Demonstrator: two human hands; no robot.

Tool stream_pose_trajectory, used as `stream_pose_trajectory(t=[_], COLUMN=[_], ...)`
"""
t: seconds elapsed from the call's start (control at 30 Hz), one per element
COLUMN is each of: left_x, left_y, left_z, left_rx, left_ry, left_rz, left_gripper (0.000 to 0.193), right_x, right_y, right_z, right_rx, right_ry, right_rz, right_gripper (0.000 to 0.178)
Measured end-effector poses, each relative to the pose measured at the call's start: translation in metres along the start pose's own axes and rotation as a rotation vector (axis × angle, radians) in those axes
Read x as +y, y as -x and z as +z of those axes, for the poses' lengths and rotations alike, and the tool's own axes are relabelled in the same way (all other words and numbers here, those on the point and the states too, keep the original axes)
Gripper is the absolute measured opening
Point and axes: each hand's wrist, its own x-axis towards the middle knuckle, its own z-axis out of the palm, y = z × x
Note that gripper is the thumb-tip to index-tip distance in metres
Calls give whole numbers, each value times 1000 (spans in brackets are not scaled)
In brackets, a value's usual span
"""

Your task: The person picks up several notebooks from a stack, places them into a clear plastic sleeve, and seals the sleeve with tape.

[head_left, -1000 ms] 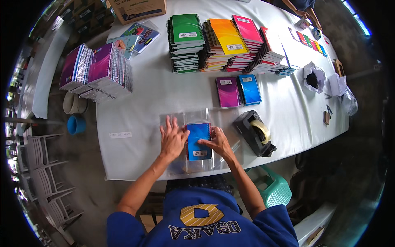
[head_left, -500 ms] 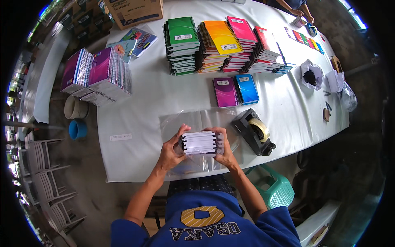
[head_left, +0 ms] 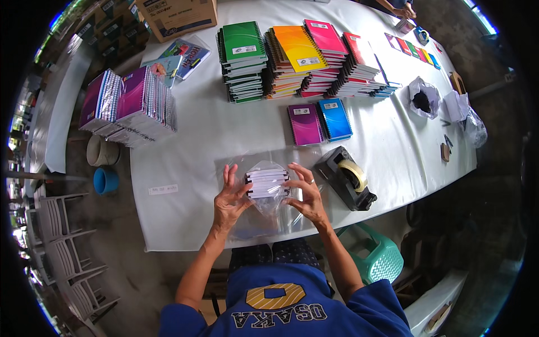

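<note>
A small stack of notebooks, page edges up, sits in clear plastic wrap near the table's front edge. The wrap comes to a pointed flap on the side nearest me. At the stack's left end my left hand pinches the film between thumb and index finger, its other fingers raised. My right hand does likewise at the right end, thumb low and index finger on the stack's edge. A flat clear plastic sheet lies underneath. Just right of my right hand stands a black tape dispenser with a tape roll.
Purple and blue notebooks lie ahead. Tall stacks of coloured spiral notebooks stand behind them, with wrapped purple bundles at left. A cardboard box is at the far left. Another person's hands show at the far right. A green stool stands by the table.
My hands have gone from clasping the stack's two ends to pinching the film with several fingers lifted. The film now folds into a point on the near side.
</note>
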Motion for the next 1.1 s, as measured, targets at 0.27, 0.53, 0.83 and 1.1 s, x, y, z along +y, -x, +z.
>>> stream_pose_trajectory(t=[0.27,0.53,0.83,1.1], left_x=[33,49,47,35], left_y=[-29,-45,-72,-94], left_z=[-6,-4,-4,-7], left_rx=[-175,-220,-278,-428], left_ry=[-594,-846,-676,156], left_rz=[217,321,407,-484], left_gripper=[55,39,47,46], right_x=[-20,-34,-35,-31], right_y=[-8,-25,-49,-65], right_z=[20,20,6,-1], right_rx=[28,87,13,-93], right_ry=[43,149,231,-73], right_rz=[8,62,96,486], right_gripper=[43,25,20,26])
